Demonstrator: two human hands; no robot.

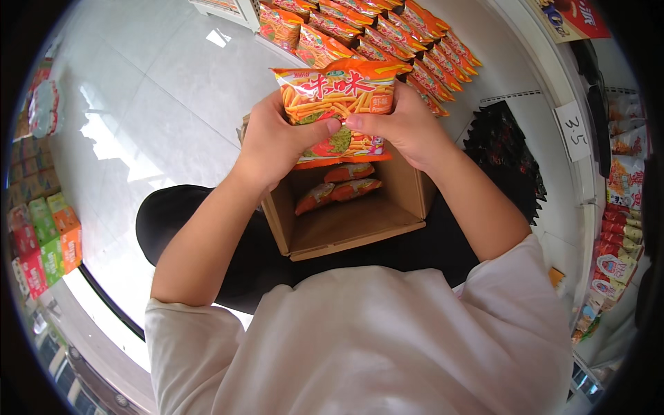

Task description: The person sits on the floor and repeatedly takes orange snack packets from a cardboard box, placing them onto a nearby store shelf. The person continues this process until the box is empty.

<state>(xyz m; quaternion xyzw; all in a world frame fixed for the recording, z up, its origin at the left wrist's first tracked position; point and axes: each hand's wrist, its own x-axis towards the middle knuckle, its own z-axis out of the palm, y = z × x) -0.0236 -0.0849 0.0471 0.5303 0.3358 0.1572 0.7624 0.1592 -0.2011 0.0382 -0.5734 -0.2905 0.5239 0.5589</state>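
An orange snack bag (337, 106) is held upright between my two hands above an open cardboard box. My left hand (277, 137) grips its left side and my right hand (404, 124) its right side, both thumbs across the front. Part of another orange edge shows behind its top, so I cannot tell whether more than one bag is held. The cardboard box (358, 223) rests by my lap with its opening towards me. Several orange bags (355, 190) lie inside it. Beyond my hands, rows of like orange bags (384, 41) stand on a shelf.
Black packets (506, 155) lie in a pile right of my right forearm. A white shelf edge (563, 78) with a handwritten price card (572, 129) curves along the right, with more snack packs (620, 223) beyond. Stacked coloured cartons (49, 241) stand at the far left on the tiled floor (171, 98).
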